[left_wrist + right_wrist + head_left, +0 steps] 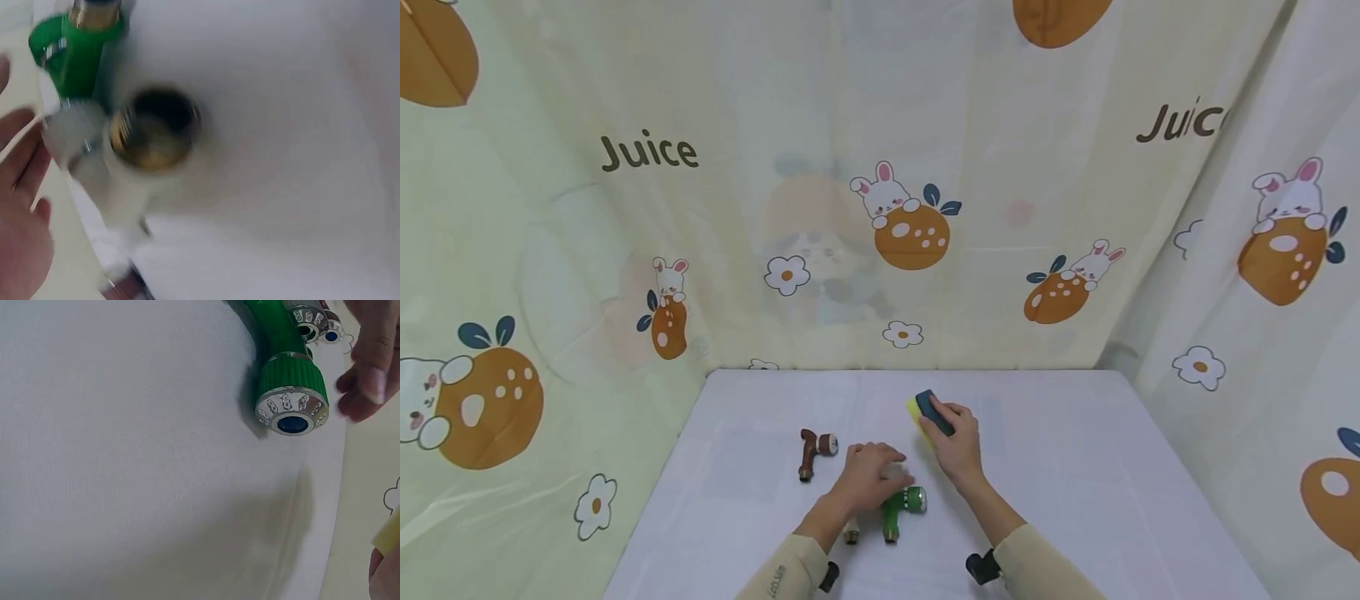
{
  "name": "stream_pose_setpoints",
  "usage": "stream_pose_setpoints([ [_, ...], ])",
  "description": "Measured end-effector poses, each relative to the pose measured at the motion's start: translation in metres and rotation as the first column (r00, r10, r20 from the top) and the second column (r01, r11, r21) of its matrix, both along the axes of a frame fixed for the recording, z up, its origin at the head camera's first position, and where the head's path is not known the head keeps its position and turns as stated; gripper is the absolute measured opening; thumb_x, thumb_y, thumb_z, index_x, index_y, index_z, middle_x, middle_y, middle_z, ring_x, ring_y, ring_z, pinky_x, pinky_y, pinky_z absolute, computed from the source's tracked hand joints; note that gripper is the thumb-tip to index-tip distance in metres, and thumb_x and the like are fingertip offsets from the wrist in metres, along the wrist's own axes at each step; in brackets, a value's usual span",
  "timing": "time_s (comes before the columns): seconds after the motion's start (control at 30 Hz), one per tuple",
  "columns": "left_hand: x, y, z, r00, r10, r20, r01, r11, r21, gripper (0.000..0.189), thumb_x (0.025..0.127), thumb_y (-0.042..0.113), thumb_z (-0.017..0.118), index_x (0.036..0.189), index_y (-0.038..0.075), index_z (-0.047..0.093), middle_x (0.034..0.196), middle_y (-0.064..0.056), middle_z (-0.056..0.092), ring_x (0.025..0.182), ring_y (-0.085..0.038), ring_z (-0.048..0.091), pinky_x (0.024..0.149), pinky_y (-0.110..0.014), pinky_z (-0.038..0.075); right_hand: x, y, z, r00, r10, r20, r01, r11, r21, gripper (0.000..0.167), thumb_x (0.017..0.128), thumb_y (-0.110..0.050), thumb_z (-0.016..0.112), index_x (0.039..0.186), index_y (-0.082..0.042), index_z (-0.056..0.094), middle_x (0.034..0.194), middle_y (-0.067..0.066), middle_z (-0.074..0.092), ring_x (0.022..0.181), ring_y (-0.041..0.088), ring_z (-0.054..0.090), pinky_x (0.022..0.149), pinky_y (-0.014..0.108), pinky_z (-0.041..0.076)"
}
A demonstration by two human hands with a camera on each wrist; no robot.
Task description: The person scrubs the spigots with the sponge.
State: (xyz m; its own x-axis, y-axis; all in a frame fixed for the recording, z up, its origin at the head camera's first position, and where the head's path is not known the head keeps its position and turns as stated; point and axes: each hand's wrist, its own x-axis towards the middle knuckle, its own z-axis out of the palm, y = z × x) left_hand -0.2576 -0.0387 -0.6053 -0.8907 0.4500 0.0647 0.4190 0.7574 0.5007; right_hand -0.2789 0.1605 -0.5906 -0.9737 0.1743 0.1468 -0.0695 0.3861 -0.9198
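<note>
A yellow sponge with a dark scouring side [934,414] is held in my right hand [958,446], thumb and fingers on its edges. In the right wrist view a corner of the sponge [389,532] shows at the lower right. My left hand [868,475] hovers over a white tap-like fitting [125,187], fingers extended beside its knob. The hand hides most of this fitting in the head view, leaving its brass end [852,533] in sight. Just right of it lies a green tap-like fitting [891,518] with a silver-faced knob.
A brown tap-like fitting [808,457] lies farther left on the white table [1060,467]. The table's back edge meets a printed curtain [820,350], which also hangs along both sides. Black wrist devices [983,568] show at the sleeves.
</note>
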Motion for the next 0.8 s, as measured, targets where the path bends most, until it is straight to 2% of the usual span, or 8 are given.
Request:
stream_pose_setpoints([
  [0.07, -0.003, -0.012, 0.001, 0.992, 0.116, -0.054, -0.111, 0.989, 0.093, 0.045, 0.099, 0.041, 0.070, 0.133, 0.012, 0.069, 0.135, -0.006, 0.067, 0.128, -0.028, 0.059, 0.110, -0.062, 0.034, 0.000, 0.001, 0.000, 1.000, 0.002, -0.005, -0.002, 1.000, 0.001, 0.052, 0.096, -0.036, 0.076, 0.144, -0.022, 0.063, 0.146, 0.014, 0.052, 0.134, 0.035, 0.044, 0.106, 0.051, 0.037],
  [0.17, -0.008, -0.031, 0.000, 0.953, 0.285, -0.102, -0.262, 0.946, 0.188, 0.048, 0.097, 0.032, 0.074, 0.137, 0.008, 0.064, 0.143, -0.014, 0.059, 0.134, -0.036, 0.053, 0.111, -0.066, 0.031, 0.000, 0.002, 0.000, 1.000, 0.007, -0.009, -0.007, 1.000, -0.003, 0.052, 0.096, -0.036, 0.076, 0.144, -0.022, 0.063, 0.147, 0.015, 0.052, 0.135, 0.035, 0.044, 0.107, 0.051, 0.038],
  [0.23, -0.011, -0.043, -0.001, 0.924, 0.370, -0.099, -0.345, 0.916, 0.203, 0.053, 0.094, 0.027, 0.076, 0.141, 0.007, 0.061, 0.147, -0.018, 0.054, 0.137, -0.041, 0.048, 0.111, -0.067, 0.030, 0.000, 0.002, 0.000, 1.000, 0.013, -0.011, -0.014, 1.000, -0.014, 0.052, 0.095, -0.036, 0.077, 0.144, -0.021, 0.064, 0.147, 0.015, 0.052, 0.135, 0.036, 0.043, 0.106, 0.051, 0.038],
  [0.33, -0.012, -0.060, -0.005, 0.884, 0.461, -0.077, -0.443, 0.879, 0.179, 0.058, 0.090, 0.019, 0.074, 0.143, 0.005, 0.058, 0.152, -0.024, 0.046, 0.141, -0.047, 0.040, 0.112, -0.069, 0.026, 0.001, 0.002, 0.000, 1.000, 0.018, -0.009, -0.019, 1.000, -0.013, 0.053, 0.095, -0.036, 0.078, 0.144, -0.022, 0.064, 0.147, 0.015, 0.052, 0.134, 0.036, 0.044, 0.106, 0.051, 0.039],
  [0.47, -0.010, -0.075, -0.012, 0.834, 0.550, -0.045, -0.540, 0.829, 0.144, 0.056, 0.087, 0.018, 0.069, 0.141, 0.005, 0.060, 0.147, -0.028, 0.045, 0.135, -0.049, 0.041, 0.108, -0.069, 0.029, 0.001, 0.001, -0.001, 1.000, 0.020, 0.009, -0.020, 1.000, -0.002, 0.054, 0.094, -0.037, 0.078, 0.144, -0.023, 0.064, 0.147, 0.014, 0.051, 0.135, 0.035, 0.043, 0.106, 0.051, 0.039],
  [0.6, -0.008, -0.082, -0.014, 0.795, 0.606, -0.003, -0.602, 0.790, 0.112, 0.054, 0.093, 0.034, 0.070, 0.139, 0.009, 0.063, 0.133, -0.026, 0.053, 0.120, -0.044, 0.049, 0.099, -0.064, 0.035, 0.001, 0.001, -0.002, 1.000, 0.020, 0.021, -0.020, 1.000, 0.003, 0.053, 0.095, -0.037, 0.077, 0.145, -0.023, 0.063, 0.147, 0.014, 0.051, 0.135, 0.035, 0.043, 0.104, 0.051, 0.039],
  [0.67, -0.007, -0.082, -0.015, 0.787, 0.617, 0.009, -0.614, 0.782, 0.101, 0.057, 0.094, 0.042, 0.070, 0.140, 0.010, 0.062, 0.129, -0.025, 0.056, 0.117, -0.043, 0.052, 0.097, -0.062, 0.036, 0.002, 0.000, -0.002, 1.000, 0.017, 0.020, -0.017, 1.000, -0.005, 0.053, 0.095, -0.038, 0.077, 0.144, -0.023, 0.064, 0.147, 0.013, 0.051, 0.135, 0.035, 0.043, 0.104, 0.050, 0.039],
  [0.8, -0.008, -0.081, -0.016, 0.780, 0.626, 0.010, -0.624, 0.776, 0.092, 0.064, 0.093, 0.049, 0.072, 0.142, 0.010, 0.060, 0.131, -0.026, 0.059, 0.123, -0.044, 0.054, 0.100, -0.063, 0.037, 0.002, 0.000, -0.002, 1.000, 0.014, 0.005, -0.014, 1.000, -0.011, 0.053, 0.094, -0.037, 0.077, 0.144, -0.023, 0.064, 0.147, 0.014, 0.052, 0.134, 0.035, 0.044, 0.103, 0.050, 0.039],
])
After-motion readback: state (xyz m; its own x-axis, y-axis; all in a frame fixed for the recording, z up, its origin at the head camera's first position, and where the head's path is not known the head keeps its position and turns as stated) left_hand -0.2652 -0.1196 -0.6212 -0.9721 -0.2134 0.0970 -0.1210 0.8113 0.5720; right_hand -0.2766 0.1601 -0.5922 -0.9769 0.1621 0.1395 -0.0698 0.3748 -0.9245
